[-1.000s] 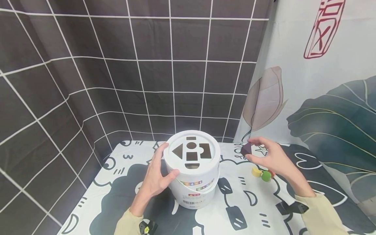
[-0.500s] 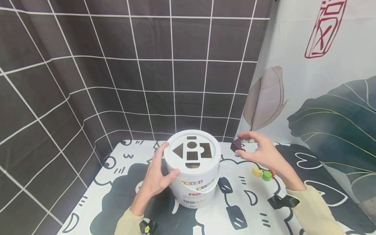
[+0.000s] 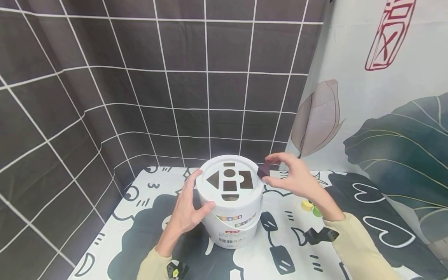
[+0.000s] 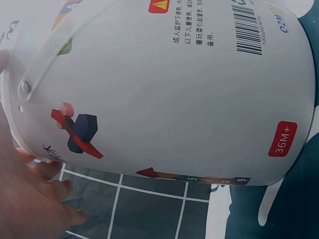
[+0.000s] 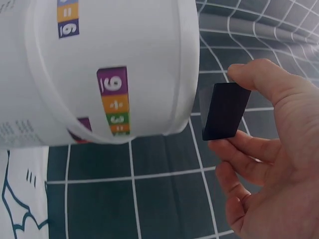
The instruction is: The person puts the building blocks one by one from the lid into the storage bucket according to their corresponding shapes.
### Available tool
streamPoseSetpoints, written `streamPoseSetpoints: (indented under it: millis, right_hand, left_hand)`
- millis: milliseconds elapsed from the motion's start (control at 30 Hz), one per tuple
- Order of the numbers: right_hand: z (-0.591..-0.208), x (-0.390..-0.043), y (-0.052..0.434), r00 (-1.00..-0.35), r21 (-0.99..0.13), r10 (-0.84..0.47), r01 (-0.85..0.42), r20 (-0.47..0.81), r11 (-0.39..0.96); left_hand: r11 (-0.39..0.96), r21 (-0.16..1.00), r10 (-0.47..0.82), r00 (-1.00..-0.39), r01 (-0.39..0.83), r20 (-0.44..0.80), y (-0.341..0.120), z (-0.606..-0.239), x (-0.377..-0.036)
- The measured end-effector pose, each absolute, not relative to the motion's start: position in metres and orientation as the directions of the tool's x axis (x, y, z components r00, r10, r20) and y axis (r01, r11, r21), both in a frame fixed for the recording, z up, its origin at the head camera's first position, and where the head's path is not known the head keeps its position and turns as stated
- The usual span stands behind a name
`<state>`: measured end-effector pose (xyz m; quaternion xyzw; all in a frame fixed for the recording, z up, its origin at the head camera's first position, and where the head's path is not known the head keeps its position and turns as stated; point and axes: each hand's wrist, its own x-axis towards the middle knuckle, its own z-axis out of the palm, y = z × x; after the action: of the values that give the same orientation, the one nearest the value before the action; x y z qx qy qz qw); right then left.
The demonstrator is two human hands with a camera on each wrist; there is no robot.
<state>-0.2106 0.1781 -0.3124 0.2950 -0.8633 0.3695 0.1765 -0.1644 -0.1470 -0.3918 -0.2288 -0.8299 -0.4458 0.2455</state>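
Note:
A white bucket (image 3: 232, 225) stands upright on the cloth, its white lid (image 3: 211, 194) cut with several shaped holes, among them a triangle, a circle and a square. My left hand (image 3: 185, 214) holds the bucket's left side at the rim, thumb in front and fingers further back. In the left wrist view, some fingertips (image 4: 60, 189) show beside the rim. My right hand (image 3: 292, 177) pinches a dark purple block (image 3: 263, 171) between thumb and fingers, close to the lid's right edge. The right wrist view shows a flat four-sided face of this dark block (image 5: 227, 110), near the rim.
A yellow block (image 3: 307, 205) and a green block (image 3: 317, 212) lie right of the bucket, partly behind my right forearm. A printed black-and-white cloth (image 3: 252, 264) covers the table. Dark grid-patterned fabric (image 3: 182, 93) hangs behind, with a leaf-printed curtain (image 3: 392, 116) at right.
My right hand has carried the purple block leftward to the lid's right edge. The red block is now hidden by my right arm. My left hand and the bucket stay in place.

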Motion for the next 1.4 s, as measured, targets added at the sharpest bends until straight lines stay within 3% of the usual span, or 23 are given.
streamPoseSetpoints:
  millis: [533,1400]
  right_hand:
    - [-0.309,-0.213,0.131,-0.788,-0.585,-0.384,-0.615,0.482,0.528]
    - [-0.302,-0.218,0.082,-0.752,-0.521,-0.514,-0.657,0.412,0.544]
  left_hand:
    - [0.494,0.631,0.157,-0.776,0.598,0.611,-0.148,-0.393,-0.163]
    - [0.493,0.636,0.169,-0.783,0.593,0.599,-0.147,-0.391,-0.163]
